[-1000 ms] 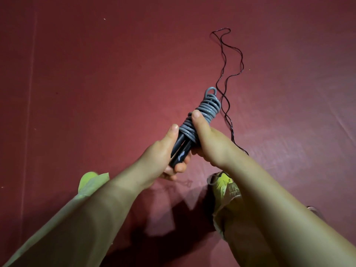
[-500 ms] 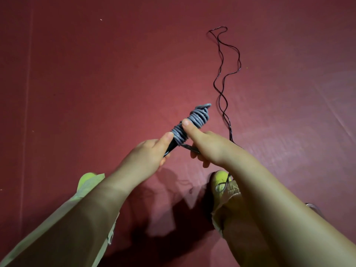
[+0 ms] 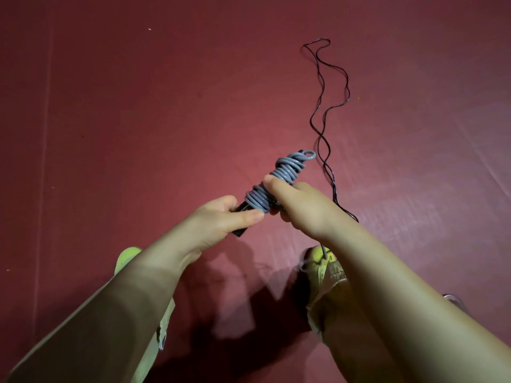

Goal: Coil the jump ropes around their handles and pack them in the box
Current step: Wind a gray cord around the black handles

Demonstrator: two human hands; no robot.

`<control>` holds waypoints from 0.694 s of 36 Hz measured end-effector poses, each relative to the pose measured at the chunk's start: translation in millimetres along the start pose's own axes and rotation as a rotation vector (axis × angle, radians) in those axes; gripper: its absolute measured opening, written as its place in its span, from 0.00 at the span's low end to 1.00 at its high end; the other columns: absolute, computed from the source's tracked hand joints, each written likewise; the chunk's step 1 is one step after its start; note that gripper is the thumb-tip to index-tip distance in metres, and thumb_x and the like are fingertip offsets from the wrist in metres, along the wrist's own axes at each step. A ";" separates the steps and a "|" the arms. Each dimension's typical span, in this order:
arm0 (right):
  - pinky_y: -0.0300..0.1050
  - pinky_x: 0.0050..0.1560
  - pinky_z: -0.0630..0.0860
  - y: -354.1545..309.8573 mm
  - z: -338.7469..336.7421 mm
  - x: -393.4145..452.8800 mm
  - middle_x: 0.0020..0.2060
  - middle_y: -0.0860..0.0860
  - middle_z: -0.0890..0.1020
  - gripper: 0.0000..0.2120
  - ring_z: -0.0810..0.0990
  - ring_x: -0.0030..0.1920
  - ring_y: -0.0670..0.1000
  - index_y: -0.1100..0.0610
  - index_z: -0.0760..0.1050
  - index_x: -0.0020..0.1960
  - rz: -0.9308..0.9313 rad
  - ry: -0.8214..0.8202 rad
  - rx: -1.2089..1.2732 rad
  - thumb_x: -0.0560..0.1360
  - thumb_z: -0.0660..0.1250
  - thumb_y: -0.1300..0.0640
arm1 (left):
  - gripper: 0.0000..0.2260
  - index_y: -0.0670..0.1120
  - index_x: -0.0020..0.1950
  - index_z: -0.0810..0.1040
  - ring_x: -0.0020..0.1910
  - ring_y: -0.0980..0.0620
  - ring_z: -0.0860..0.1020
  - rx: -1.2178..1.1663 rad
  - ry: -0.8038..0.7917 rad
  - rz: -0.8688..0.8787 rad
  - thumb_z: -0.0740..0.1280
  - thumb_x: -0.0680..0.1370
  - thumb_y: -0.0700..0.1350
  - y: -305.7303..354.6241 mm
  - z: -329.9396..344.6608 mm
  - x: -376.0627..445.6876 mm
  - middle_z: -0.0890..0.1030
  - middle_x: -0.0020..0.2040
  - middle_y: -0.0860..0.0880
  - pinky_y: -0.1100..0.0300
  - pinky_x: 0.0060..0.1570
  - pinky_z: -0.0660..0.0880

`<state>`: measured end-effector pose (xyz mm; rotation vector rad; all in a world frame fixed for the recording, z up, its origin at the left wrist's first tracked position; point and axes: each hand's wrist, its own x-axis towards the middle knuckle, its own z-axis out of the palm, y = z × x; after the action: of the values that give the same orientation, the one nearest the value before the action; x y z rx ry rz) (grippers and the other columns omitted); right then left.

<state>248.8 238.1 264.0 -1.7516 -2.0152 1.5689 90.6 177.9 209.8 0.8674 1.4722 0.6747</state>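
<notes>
The left hand (image 3: 221, 219) grips the black handles (image 3: 242, 210), and the right hand (image 3: 298, 205) closes its grip on the grey rope (image 3: 279, 178) coiled around them, held above the red floor (image 3: 138, 120). A small end loop pokes out at the far tip. If either grip loosens, the coils could likely spring undone. A thin black rope (image 3: 322, 128) lies uncoiled nearby. No box is in view.

1. The black plastic handles (image 3: 240, 220) are mostly covered by the coiled grey rope (image 3: 276, 183) and the grip of both hands.
2. The right hand (image 3: 301, 205) hides its own fingers behind the bundle.
3. The thin black cord (image 3: 322, 114) on the floor disappears behind the right forearm.
4. The yellow-green shoes (image 3: 320, 258) are partly covered by the arms.
</notes>
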 end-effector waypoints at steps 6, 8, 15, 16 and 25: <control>0.51 0.35 0.58 0.0 4.1 3.3 0.27 0.48 0.63 0.16 0.60 0.29 0.48 0.52 0.63 0.35 -0.190 0.067 0.121 0.72 0.56 0.41 | 0.18 0.45 0.44 0.80 0.33 0.54 0.80 -0.424 -0.351 -0.104 0.76 0.61 0.54 2.4 2.1 -12.8 0.82 0.37 0.48 0.58 0.36 0.78; 0.47 0.32 0.57 1.3 3.6 4.8 0.25 0.46 0.63 0.13 0.59 0.27 0.46 0.52 0.64 0.35 -0.236 0.044 0.243 0.70 0.55 0.43 | 0.26 0.45 0.50 0.83 0.39 0.52 0.82 -0.647 -0.606 -0.073 0.77 0.62 0.62 2.3 -1.6 -14.7 0.84 0.44 0.47 0.55 0.42 0.79; 0.44 0.28 0.54 1.6 6.0 -0.9 0.24 0.49 0.63 0.16 0.59 0.25 0.46 0.55 0.64 0.33 -0.328 -0.137 0.486 0.66 0.60 0.42 | 0.35 0.36 0.60 0.74 0.35 0.51 0.79 -1.019 -1.043 -0.017 0.56 0.75 0.68 -1.1 10.9 -15.4 0.79 0.41 0.45 0.53 0.44 0.76; 0.43 0.28 0.54 0.8 6.1 -1.1 0.23 0.46 0.63 0.14 0.59 0.25 0.45 0.53 0.63 0.32 -0.300 -0.133 0.478 0.68 0.59 0.44 | 0.34 0.37 0.57 0.75 0.31 0.54 0.77 -1.026 -1.050 -0.043 0.55 0.75 0.68 -0.8 11.4 -14.5 0.79 0.38 0.47 0.56 0.40 0.76; 0.31 0.21 0.58 8.3 -5.6 8.3 0.20 0.44 0.65 0.25 0.59 0.19 0.42 0.54 0.68 0.30 -0.163 -0.128 0.066 0.83 0.53 0.45 | 0.32 0.46 0.39 0.74 0.20 0.58 0.59 -0.683 -0.499 -0.304 0.48 0.69 0.73 13.6 6.4 -12.9 0.70 0.27 0.50 0.65 0.25 0.60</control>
<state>255.1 246.6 256.6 -1.4583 -2.0756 1.7121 98.4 174.1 227.6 0.2399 0.8083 0.6142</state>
